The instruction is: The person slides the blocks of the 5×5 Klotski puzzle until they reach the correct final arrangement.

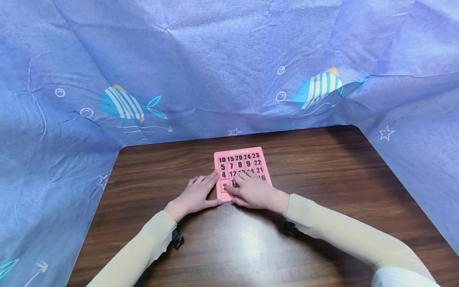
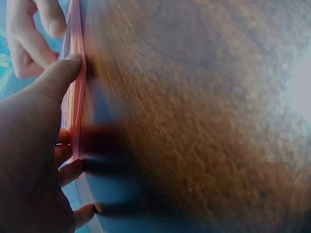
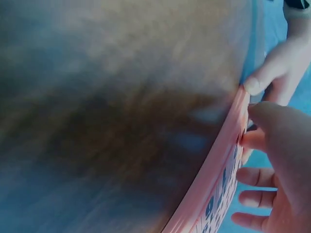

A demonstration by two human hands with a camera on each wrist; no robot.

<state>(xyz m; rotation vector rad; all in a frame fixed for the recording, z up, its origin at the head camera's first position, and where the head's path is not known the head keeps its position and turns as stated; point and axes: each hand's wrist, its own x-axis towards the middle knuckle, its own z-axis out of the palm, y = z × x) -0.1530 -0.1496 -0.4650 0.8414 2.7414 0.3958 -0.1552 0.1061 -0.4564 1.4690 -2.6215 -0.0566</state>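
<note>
The board [image 1: 225, 196], pink with black-numbered tiles [image 1: 240, 164], lies flat on the worktop [image 1: 322, 167], near the far edge and about midway between the two far corners. Its top row reads 10, 15, 20, 24, 23; the next reads 5, 7, 8, 9, 22. Several lower tiles are covered.

The left hand [image 1: 195, 195] is spread beside the board's left edge, thumb well apart from the fingers. The thumb tip touches the board's near left corner, and the index fingertip meets its left edge farther up.

The right hand [image 1: 254, 192] lies over the board's near right part, fingers slightly bent and apart, pinching nothing. Its index fingertip rests on a tile in the left column, below the 4; the thumb is at the near edge.

Both arms wear pale sleeves [image 1: 333, 225]. Beyond the far edge hangs a blue cloth [image 1: 215, 59] printed with striped fish [image 1: 319, 87].
</note>
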